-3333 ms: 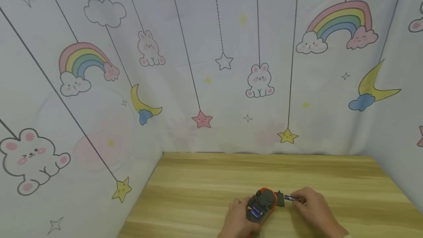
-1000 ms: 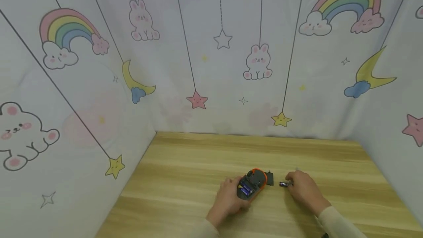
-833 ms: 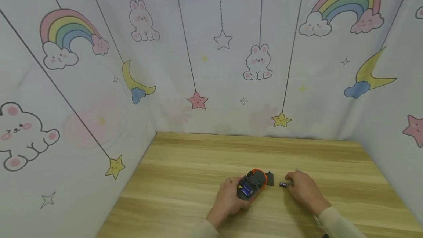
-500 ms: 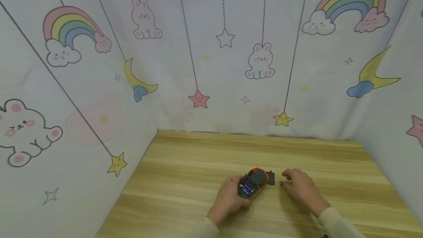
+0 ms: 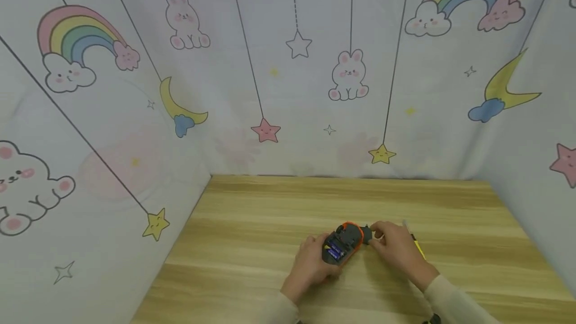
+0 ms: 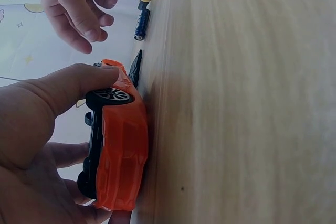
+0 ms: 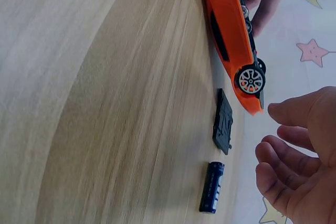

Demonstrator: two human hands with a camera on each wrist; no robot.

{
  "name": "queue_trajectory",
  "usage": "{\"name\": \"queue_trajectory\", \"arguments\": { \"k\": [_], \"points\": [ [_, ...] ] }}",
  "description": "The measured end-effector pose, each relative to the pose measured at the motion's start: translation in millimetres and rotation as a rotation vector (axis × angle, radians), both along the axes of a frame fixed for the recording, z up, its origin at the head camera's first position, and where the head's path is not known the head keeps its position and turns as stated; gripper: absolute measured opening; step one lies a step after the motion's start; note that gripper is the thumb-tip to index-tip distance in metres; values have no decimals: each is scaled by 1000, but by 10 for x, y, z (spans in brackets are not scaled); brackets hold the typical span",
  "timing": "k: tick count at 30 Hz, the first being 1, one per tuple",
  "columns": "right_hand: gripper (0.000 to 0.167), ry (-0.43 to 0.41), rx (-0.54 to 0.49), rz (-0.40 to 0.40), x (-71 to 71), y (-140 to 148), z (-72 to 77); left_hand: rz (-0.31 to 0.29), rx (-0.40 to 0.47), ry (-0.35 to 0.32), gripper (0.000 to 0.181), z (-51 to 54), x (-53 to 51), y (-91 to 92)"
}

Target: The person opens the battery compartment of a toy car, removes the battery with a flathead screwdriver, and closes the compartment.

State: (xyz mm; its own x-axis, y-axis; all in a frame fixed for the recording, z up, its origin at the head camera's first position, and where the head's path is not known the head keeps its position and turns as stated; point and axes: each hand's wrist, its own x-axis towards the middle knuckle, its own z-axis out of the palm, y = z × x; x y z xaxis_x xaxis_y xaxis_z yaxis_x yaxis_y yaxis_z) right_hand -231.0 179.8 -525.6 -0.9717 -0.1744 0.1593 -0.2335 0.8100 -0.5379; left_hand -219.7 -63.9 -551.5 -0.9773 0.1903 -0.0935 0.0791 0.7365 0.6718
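Observation:
An orange toy car (image 5: 348,239) is held upside down by my left hand (image 5: 310,266), thumb on one side and fingers on the other. Its dark underside faces up, with blue batteries (image 5: 334,252) in the uncovered compartment. The black battery cover (image 7: 223,121) lies on the table beyond the car's end. Over it, my right hand (image 5: 398,249) hovers with loosely bent fingers; the right wrist view shows nothing in them. A loose blue battery (image 7: 212,187) lies on the table close to the cover, hidden behind the right hand in the head view.
A screwdriver (image 5: 418,246) with a yellow handle lies on the wooden table (image 5: 252,214), just past the right hand and partly hidden by it. Printed cloth walls (image 5: 288,154) enclose the table at the back and sides.
My right hand has let go of the battery it held earlier, leaving it on the table, and moved left to above the cover. The left hand keeps holding the car.

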Motion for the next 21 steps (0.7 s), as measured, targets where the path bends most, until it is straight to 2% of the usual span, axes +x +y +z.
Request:
{"name": "queue_trajectory", "arguments": {
  "k": [6,9,21],
  "points": [
    [27,-27,15,-13,24,-112,8,-4,-2,10,100,-5,-17,2],
    [24,-29,18,-7,60,-173,20,-10,5,-1,100,-20,7,2],
    [23,-21,-44,40,88,-427,34,-16,17,-2,99,31,-5,-18]
  ]
}}
